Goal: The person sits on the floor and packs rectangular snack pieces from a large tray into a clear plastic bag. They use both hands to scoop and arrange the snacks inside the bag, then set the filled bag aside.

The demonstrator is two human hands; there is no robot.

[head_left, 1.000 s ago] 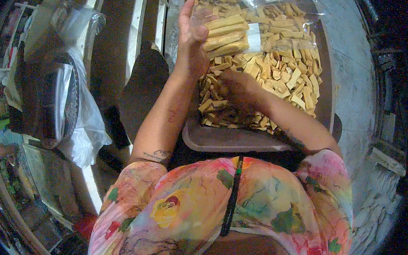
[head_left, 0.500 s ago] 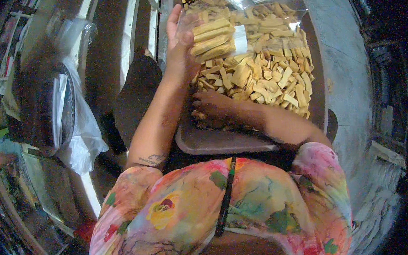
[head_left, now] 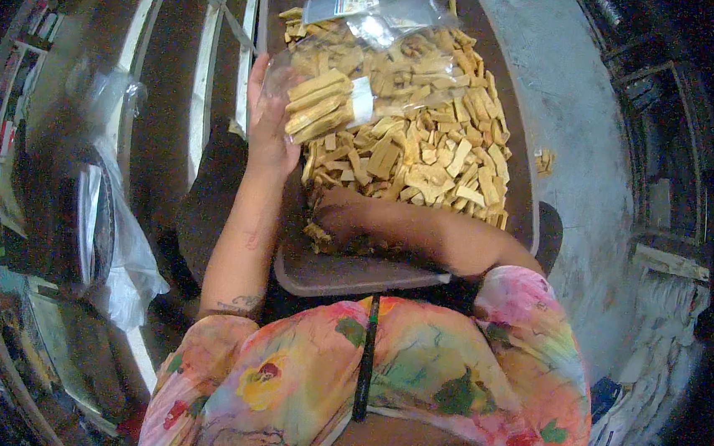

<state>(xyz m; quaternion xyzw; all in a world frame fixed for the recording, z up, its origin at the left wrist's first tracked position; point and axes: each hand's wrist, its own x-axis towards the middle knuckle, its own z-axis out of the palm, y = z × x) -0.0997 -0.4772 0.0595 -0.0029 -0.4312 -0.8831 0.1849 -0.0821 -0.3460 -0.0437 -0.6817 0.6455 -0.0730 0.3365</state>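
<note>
My left hand (head_left: pixel 274 124) is closed around the edge of a clear plastic bag (head_left: pixel 418 81) at the upper left of the tray. Several pale yellow sticks (head_left: pixel 320 103), like split wood, lie together in the bag's near end, beside a white label (head_left: pixel 361 99). The rest of the bag spreads over a heap of loose, short yellow pieces (head_left: pixel 453 168). Low in the tray's near left part, my right hand (head_left: pixel 328 212) reaches down among the pieces. Shadow and my own forearm hide its fingers, and a few pieces (head_left: pixel 316 235) show beside it.
The heap fills much of a deep brown plastic tray (head_left: pixel 361 282) close to my body. Another clear packet with a printed label (head_left: pixel 353 5) lies at its far end. Left stand pale slats (head_left: pixel 206 68) and a hanging white plastic bag (head_left: pixel 131 264). Grey floor (head_left: pixel 580 157) lies to the right.
The view has shifted, so the tray sits lower and further left and its far end shows more. My left hand keeps hold of the bag. My right hand has sunk deeper among the pieces.
</note>
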